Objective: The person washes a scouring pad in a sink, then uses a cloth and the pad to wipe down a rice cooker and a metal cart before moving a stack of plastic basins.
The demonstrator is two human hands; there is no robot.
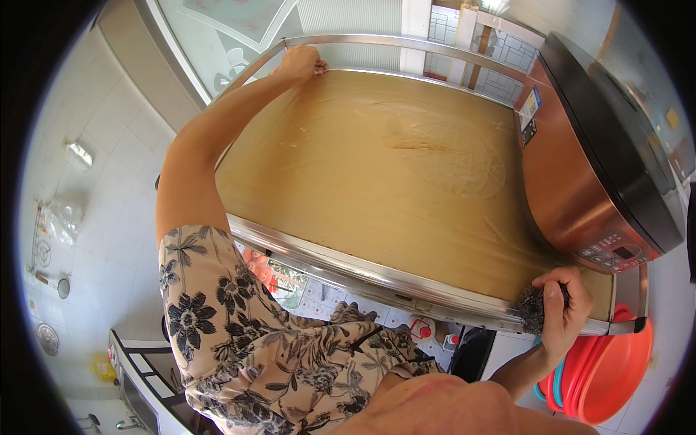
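Observation:
A yellowish sheet-covered shelf top (370,168) with a metal edge and rail lies before me. At its far left corner, my left hand (300,62) is closed around a small crumpled thing, perhaps a cloth, by the rail. My right hand (565,310) grips a dark grey scouring pad (533,309) against the metal edge at the near right corner. Just beyond this hand stands a copper-coloured rice cooker (576,179) with a black lid and a button panel. Wrinkles and a brownish mark show on the sheet.
A metal guard rail (413,43) runs along the far side, with a glass door behind it. Red and blue plastic basins (614,370) are stacked below the right corner. Bottles (423,329) stand on the floor under the near edge. A white tiled wall is at the left.

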